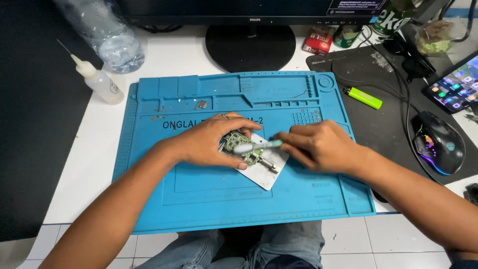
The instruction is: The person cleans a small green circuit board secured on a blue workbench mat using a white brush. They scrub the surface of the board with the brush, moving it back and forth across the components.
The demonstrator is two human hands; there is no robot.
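A small green circuit board [243, 148] lies on a white metal plate [266, 172] in the middle of a blue silicone work mat [199, 199]. My left hand [204, 144] presses down on the board's left side, fingers curled around it. My right hand [318, 144] holds a pale green toothbrush [255, 146] by its handle; the bristle head rests on the board. A small spring and screw part [268, 163] sticks out at the board's lower edge.
At the back stand a monitor base [250, 46], a plastic water bottle [107, 37] and a white needle-tip squeeze bottle [99, 79]. To the right, a green lighter [363, 97], a black mouse [439, 144] and a tablet [455, 84] sit on a dark pad.
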